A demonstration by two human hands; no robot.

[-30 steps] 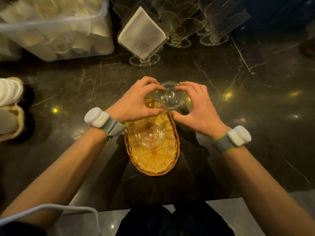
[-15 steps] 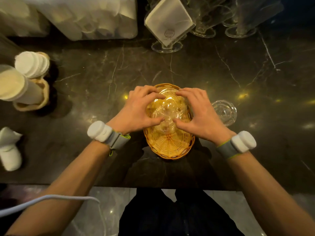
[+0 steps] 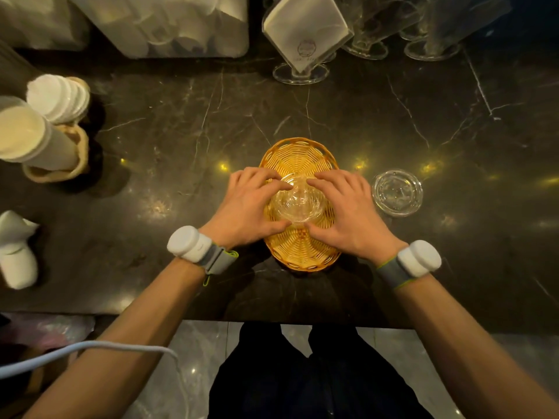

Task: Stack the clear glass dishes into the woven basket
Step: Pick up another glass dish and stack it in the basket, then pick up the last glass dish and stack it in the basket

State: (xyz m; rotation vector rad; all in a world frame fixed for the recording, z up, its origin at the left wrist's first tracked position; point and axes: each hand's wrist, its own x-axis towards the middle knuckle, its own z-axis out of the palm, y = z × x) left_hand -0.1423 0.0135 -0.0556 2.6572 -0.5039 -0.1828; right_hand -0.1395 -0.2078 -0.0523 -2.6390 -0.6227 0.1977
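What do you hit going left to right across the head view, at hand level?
folded white napkin → left hand → glass dishes in the woven basket → right hand → loose glass dish on the counter.

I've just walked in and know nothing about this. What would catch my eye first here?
Probably the bright orange woven basket glowing at the centre of the dark marble counter, with the left hand and right hand cupped around clear glass dishes inside it. Just right of the basket, another glass dish sits alone on the counter. At the left edge stand white stacked cups.
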